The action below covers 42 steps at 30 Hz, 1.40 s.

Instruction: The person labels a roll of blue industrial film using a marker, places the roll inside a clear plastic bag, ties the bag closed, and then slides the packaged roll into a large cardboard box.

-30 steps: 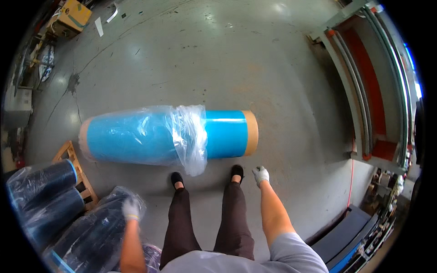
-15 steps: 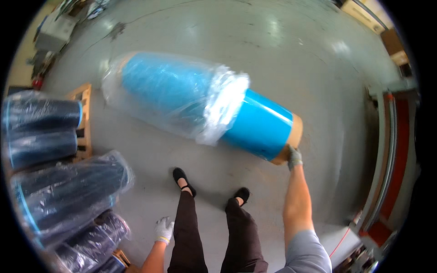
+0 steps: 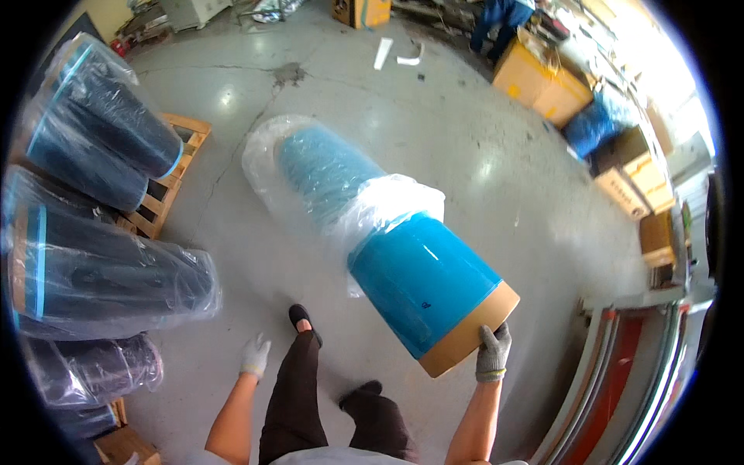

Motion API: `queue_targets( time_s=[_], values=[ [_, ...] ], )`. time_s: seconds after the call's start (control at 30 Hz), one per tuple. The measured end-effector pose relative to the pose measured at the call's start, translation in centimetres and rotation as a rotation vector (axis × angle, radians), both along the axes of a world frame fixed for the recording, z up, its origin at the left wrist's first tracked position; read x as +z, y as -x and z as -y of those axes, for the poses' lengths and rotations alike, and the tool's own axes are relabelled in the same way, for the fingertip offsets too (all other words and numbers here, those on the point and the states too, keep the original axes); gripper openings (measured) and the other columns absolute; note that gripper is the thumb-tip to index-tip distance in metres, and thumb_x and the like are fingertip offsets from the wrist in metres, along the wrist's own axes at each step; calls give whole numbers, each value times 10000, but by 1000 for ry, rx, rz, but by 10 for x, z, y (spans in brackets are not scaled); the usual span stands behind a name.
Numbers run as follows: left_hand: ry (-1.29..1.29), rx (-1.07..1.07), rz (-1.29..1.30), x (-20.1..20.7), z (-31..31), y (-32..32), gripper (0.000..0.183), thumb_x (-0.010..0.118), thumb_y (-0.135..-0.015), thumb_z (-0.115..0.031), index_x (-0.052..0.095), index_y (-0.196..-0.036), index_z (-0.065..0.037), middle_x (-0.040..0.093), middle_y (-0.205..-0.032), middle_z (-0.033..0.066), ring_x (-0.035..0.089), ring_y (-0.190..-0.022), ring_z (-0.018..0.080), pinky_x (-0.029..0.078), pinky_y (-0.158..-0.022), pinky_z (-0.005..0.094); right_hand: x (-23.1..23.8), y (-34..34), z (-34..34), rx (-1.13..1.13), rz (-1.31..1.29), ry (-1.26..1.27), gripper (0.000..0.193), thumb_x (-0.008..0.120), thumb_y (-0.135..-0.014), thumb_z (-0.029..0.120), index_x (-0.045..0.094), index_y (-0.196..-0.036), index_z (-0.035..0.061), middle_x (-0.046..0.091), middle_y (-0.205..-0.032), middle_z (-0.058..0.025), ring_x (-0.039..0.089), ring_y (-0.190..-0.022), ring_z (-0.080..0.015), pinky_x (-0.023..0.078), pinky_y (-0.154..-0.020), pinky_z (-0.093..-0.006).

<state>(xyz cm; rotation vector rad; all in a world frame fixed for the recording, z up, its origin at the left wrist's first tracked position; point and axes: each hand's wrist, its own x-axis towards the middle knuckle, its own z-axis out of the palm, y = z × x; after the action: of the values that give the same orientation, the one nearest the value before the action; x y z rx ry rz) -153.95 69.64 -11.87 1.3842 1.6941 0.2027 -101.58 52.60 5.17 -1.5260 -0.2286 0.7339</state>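
Note:
A big roll of blue film lies slantwise in front of me, its brown cardboard core sticking out at the near right end. A clear plastic bag covers the far part and is bunched around the middle. My right hand, in a grey glove, is closed on the rim of the core's near end. That end looks lifted off the floor. My left hand, in a pale glove, hangs beside my left leg with fingers stretched out, holding nothing.
Dark film rolls in clear plastic are stacked at the left, near a wooden pallet. Cardboard boxes line the far right, and a person is at the back. A machine with long rollers stands at the lower right.
My view has swung to the right. The core end in my right hand has come nearer and higher, and the roll now points more steeply away from me. My left hand remains free.

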Motion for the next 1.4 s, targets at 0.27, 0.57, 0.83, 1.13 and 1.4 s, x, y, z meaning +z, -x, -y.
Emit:
queue_targets(
  time_s=[0.27, 0.57, 0.83, 1.13, 1.4],
  values=[
    [-5, 300, 658, 92, -237, -181, 1009, 717, -816, -335, 34, -1522, -108, 306, -1490, 210, 396, -1321, 327, 346, -1068, 413, 268, 80, -275, 562, 528, 70, 364, 638, -813, 81, 541, -1146, -30, 609, -1026, -89, 559, -959, -170, 458, -852, -306],
    [-136, 698, 819, 116, -473, -86, 452, 674, -823, -133, 533, -1228, 8, 613, -1078, 118, 590, -922, 232, 481, -806, 369, 412, 211, -549, 1243, 1692, -86, 532, 692, -828, 309, 532, -1249, 27, 628, -1079, -176, 627, -941, -342, 463, -910, -439],
    [-513, 713, 1062, 281, -536, -36, 231, 666, -823, -149, 602, -987, 1, 600, -859, 43, 549, -752, 145, 458, -649, 289, 363, 221, -700, 918, 1843, -289, 473, 711, -751, 364, 595, -1100, 67, 597, -1045, -149, 508, -1132, -361, 284, -1076, -533],
    [-233, 856, 674, 298, -571, -52, 301, 657, -878, -297, 575, -915, -9, 554, -719, 24, 497, -594, 133, 452, -560, 302, 211, 190, -796, 598, 917, -383, 645, 682, -822, 327, 439, -1352, 52, 452, -1341, -218, 439, -1240, -414, 412, -995, -475],
    [-3, 615, 516, 313, -585, -100, 293, 700, -833, -327, 560, -736, -88, 545, -701, -10, 536, -594, 131, 453, -553, 283, 65, 151, -897, 876, -320, 100, 910, 671, -827, 502, 231, -1465, 24, 343, -1477, -167, 407, -1296, -314, 419, -999, -430]
  ],
)
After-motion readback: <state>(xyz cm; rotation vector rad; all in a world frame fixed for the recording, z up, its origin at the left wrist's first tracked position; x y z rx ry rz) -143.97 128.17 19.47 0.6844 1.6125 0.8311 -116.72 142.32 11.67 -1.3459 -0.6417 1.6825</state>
